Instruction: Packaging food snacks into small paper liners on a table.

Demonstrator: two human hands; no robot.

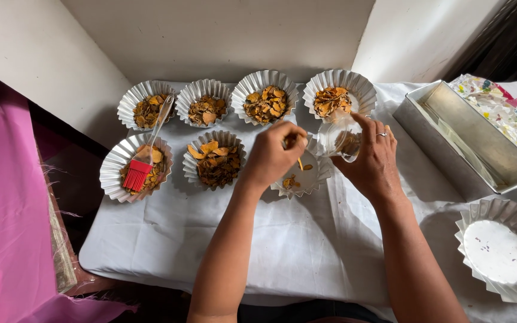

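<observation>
Forearms enter from the bottom edge, and at frame centre we see our left hand [270, 157] pinched closed on orange-brown flakes above a fluted foil cup [304, 178]. Just right of it, our right hand [373, 160] grips a tilted clear jar [338, 141]. Farther up, filled foil cups [265, 96] stand in a row; a red brush [138, 172] rests at left.
</observation>
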